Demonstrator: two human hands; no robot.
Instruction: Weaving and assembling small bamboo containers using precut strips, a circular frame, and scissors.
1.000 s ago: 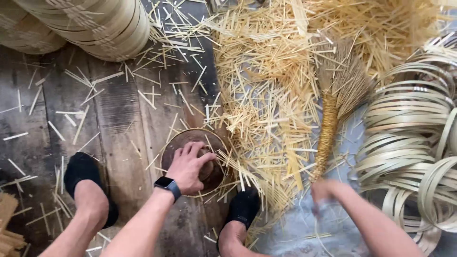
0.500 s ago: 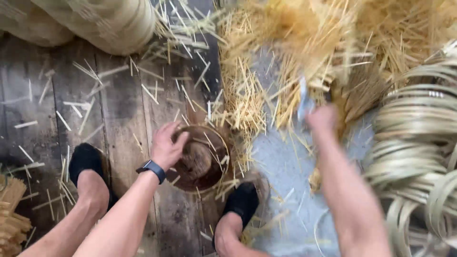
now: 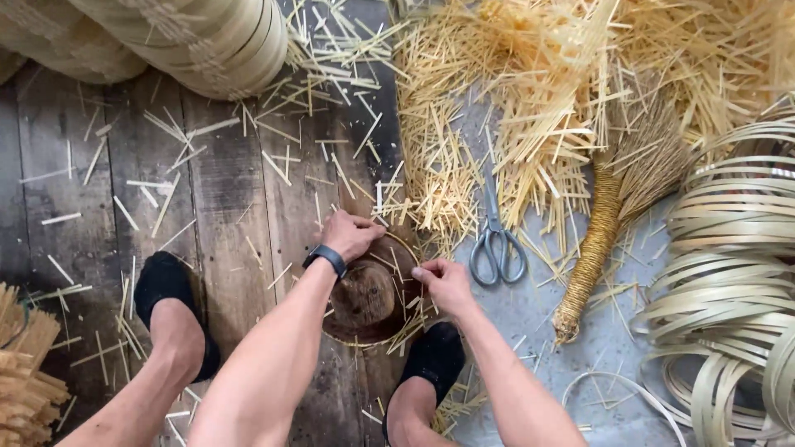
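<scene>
Here, looking straight down from my head, I see both my hands on a small round wooden form [image 3: 364, 298] that sits on the dark plank floor [image 3: 224, 207] between my two feet. A thin pale bamboo hoop [image 3: 407, 248] runs around its edge. My left hand [image 3: 352, 234] lies curled over the far rim of the form, fingers bent and pressing down on it; a black watch [image 3: 325, 258] sits on that wrist. My right hand [image 3: 447, 281] rests at the right side of the rim, fingers drawn together in a pinch on the hoop or a sliver there; I cannot tell which. My left foot in a black slipper [image 3: 170, 290] stands well to the left of the form, and the right slipper [image 3: 432, 358] is just below it, touching its near edge.

Just right of my right hand a pair of grey scissors [image 3: 495, 240] lies on a grey sheet [image 3: 530, 323], handles toward me. Beyond them a small broom [image 3: 600, 240] with a wound handle lies aslant, its bristles among a big heap of short bamboo slivers [image 3: 513, 99]. More slivers are strewn over the planks. Coils of flat bamboo strip [image 3: 729, 273] pile up at the right edge, and stacked bamboo hoops [image 3: 190, 41] fill the top left. A bundle of cut sticks [image 3: 25, 372] shows at the lower left edge.
</scene>
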